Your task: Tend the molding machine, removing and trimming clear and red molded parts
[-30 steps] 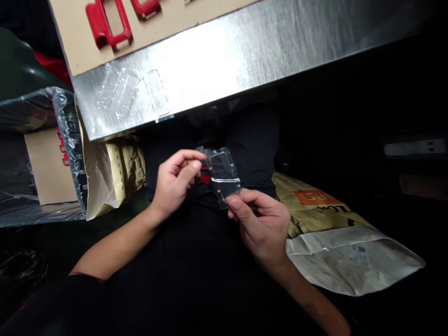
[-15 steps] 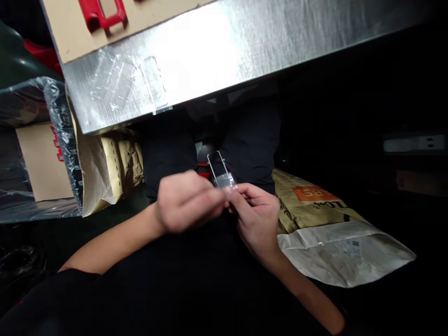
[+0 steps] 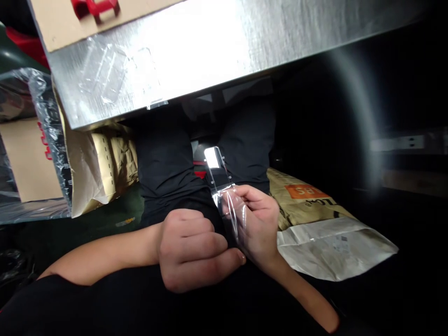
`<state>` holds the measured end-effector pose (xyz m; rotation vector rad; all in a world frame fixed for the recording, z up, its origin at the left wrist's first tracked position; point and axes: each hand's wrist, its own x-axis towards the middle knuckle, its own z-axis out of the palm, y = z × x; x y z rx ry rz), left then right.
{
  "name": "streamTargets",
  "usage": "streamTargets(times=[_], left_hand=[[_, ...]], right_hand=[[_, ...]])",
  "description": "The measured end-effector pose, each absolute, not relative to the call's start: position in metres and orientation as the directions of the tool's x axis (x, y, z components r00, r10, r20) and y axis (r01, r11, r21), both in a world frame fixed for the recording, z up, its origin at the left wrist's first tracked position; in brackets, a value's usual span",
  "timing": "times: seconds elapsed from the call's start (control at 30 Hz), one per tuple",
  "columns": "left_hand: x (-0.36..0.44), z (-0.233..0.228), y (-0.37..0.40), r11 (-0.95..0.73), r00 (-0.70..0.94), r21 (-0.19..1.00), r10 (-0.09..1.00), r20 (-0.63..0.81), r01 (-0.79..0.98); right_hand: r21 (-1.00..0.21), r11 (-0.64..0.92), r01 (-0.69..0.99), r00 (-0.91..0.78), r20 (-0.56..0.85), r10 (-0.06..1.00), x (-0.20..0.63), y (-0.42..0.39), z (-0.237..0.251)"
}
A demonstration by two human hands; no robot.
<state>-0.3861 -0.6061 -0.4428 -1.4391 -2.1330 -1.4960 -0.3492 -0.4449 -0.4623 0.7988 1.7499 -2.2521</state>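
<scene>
My right hand (image 3: 261, 221) pinches the lower end of a clear, flat plastic piece (image 3: 220, 175), which points up and away over my lap. From that end a sheet of clear film (image 3: 235, 214) stretches down in front of my right palm. The film's lower end runs to the thumb of my left hand (image 3: 194, 249), whose fingers are curled closed around it. On the metal table, several similar clear pieces (image 3: 114, 74) lie near the left corner, and one juts past the front edge.
Above my lap is the brushed metal table (image 3: 280, 35), with red parts (image 3: 96, 7) on cardboard (image 3: 56, 28). At left stand an open paper sack (image 3: 86, 163) and a plastic-lined box (image 3: 45, 102). A printed sack (image 3: 308, 200) lies to the right.
My left hand has moved down and toward me, away from the right fingers, and the film now stretches out from the plastic piece. The right hand keeps its pinch.
</scene>
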Motion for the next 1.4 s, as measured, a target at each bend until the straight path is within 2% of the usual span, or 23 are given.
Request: streamTargets(times=[0.3, 0.47, 0.63, 0.73, 0.8, 0.87, 0.97, 1.03, 1.07, 1.17, 1.3, 1.33, 1.4], left_hand=[[-0.382, -0.444, -0.599, -0.014, -0.550, 0.681, 0.577, 0.604, 0.732], [-0.378, -0.445, -0.595, 0.035, -0.638, 0.705, 0.460, 0.618, 0.708], [-0.386, -0.448, -0.599, -0.017, -0.514, 0.637, 0.575, 0.636, 0.770], [-0.388, -0.451, -0.607, -0.032, -0.517, 0.623, 0.525, 0.676, 0.782], [-0.393, -0.453, -0.613, -0.050, -0.562, 0.664, 0.488, 0.668, 0.746], [-0.405, -0.455, -0.619, -0.018, -0.695, 0.778, 0.436, 0.571, 0.628], [-0.432, -0.456, -0.621, -0.040, -0.898, 0.964, 0.357, 0.258, 0.261], [-0.450, -0.456, -0.619, -0.152, -0.891, 0.988, 0.445, 0.083, 0.016], [-0.458, -0.456, -0.617, -0.205, -0.860, 0.976, 0.509, 0.044, -0.071], [-0.471, -0.455, -0.609, -0.317, -0.792, 0.930, 0.608, 0.050, -0.185], [-0.477, -0.451, -0.603, -0.342, -0.806, 0.932, 0.582, 0.109, -0.121], [-0.477, -0.446, -0.603, -0.316, -0.818, 0.948, 0.554, 0.154, -0.036], [-0.475, -0.432, -0.602, -0.212, -0.809, 0.941, 0.484, 0.335, 0.263]], right_hand=[[-0.843, -0.357, 0.403, -0.856, -0.485, 0.178, -0.346, -0.441, -0.464], [-0.847, -0.361, 0.391, -0.860, -0.476, 0.184, -0.346, -0.439, -0.461], [-0.862, -0.358, 0.358, -0.872, -0.446, 0.201, -0.347, -0.438, -0.462], [-0.859, -0.375, 0.350, -0.876, -0.442, 0.195, -0.346, -0.435, -0.466], [-0.855, -0.394, 0.338, -0.891, -0.426, 0.158, -0.346, -0.431, -0.466], [-0.845, -0.434, 0.313, -0.919, -0.385, 0.087, -0.349, -0.426, -0.463], [-0.811, -0.520, 0.269, -0.955, -0.294, -0.035, -0.355, -0.421, -0.454], [-0.781, -0.569, 0.257, -0.965, -0.241, -0.104, -0.360, -0.420, -0.447], [-0.768, -0.585, 0.261, -0.965, -0.225, -0.136, -0.363, -0.421, -0.444], [-0.734, -0.610, 0.298, -0.954, -0.211, -0.212, -0.366, -0.421, -0.437], [-0.712, -0.631, 0.308, -0.951, -0.222, -0.213, -0.368, -0.420, -0.437], [-0.710, -0.638, 0.297, -0.955, -0.233, -0.185, -0.369, -0.419, -0.438], [-0.694, -0.665, 0.278, -0.955, -0.276, -0.110, -0.370, -0.419, -0.439]])
